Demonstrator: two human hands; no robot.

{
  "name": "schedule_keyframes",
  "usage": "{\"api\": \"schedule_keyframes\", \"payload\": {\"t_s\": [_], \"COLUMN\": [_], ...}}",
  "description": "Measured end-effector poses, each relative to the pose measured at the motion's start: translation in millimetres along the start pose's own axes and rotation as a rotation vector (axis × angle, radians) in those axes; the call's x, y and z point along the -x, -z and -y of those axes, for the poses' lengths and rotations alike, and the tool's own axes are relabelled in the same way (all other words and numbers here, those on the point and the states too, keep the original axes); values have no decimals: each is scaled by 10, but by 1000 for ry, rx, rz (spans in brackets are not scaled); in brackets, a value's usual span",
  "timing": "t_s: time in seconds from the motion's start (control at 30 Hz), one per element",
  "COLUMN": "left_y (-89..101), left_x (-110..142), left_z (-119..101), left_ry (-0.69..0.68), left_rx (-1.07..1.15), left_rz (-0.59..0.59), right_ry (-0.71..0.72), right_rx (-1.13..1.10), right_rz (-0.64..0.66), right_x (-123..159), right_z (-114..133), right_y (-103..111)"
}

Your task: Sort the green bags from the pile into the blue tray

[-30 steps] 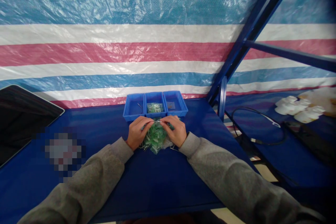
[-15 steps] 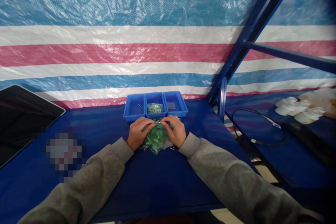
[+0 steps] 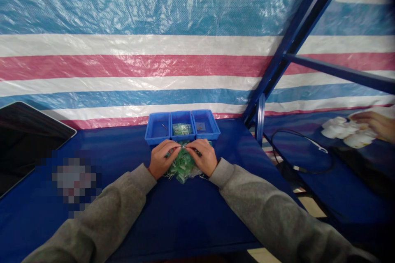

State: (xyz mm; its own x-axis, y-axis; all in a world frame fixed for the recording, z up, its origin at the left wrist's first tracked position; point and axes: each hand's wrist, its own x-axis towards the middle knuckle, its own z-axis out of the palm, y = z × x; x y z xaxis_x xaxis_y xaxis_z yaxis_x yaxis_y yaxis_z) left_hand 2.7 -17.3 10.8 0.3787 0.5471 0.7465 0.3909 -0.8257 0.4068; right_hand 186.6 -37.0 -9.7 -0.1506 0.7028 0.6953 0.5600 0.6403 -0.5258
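Note:
My left hand [image 3: 162, 158] and my right hand [image 3: 203, 157] meet fingertip to fingertip over a heap of small green and clear plastic packets [image 3: 182, 169] on the blue table. Both hands are closed in a pinch. Between the fingertips is a small thin piece [image 3: 182, 146], too small to name. Behind the hands stand three joined blue bins. A thin dark stick-like item lies in the left bin [image 3: 156, 136]. Green-and-clear packets [image 3: 182, 129] lie in the middle bin, and a small clear packet [image 3: 200, 126] is in the right bin [image 3: 212, 133].
A dark-screened panel [image 3: 27, 144] leans at the left, near a blurred-out patch [image 3: 74, 178]. Rightwards rises a blue metal frame [image 3: 274, 65]. Beyond it, a black cable [image 3: 311, 170] and several white bottles [image 3: 348, 131] lie on another table, with another person's hand [image 3: 381, 125] beside them.
My fingertips have come closer together, and less of the thin piece shows between them. Another person's hand has appeared by the white bottles at the right.

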Motion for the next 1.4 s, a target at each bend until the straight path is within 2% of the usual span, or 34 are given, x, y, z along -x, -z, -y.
{"api": "schedule_keyframes", "payload": {"t_s": [0.47, 0.73, 0.97, 1.2, 1.4], "left_y": [25, 6, 5, -5, -16], "left_x": [17, 43, 12, 5, 7], "left_z": [-32, 13, 28, 25, 40], "left_ry": [80, 124, 14, 42, 32], "left_rx": [27, -59, -39, -47, -45], "left_rz": [-20, -26, -4, -53, -25], "right_ry": [14, 19, 25, 7, 20], "right_rx": [-9, -5, -8, 5, 8], "right_rz": [-10, 1, -9, -44, -24], "right_x": [1, 5, -1, 0, 2], "right_z": [23, 15, 23, 21, 16], "right_y": [12, 11, 14, 24, 23]}}
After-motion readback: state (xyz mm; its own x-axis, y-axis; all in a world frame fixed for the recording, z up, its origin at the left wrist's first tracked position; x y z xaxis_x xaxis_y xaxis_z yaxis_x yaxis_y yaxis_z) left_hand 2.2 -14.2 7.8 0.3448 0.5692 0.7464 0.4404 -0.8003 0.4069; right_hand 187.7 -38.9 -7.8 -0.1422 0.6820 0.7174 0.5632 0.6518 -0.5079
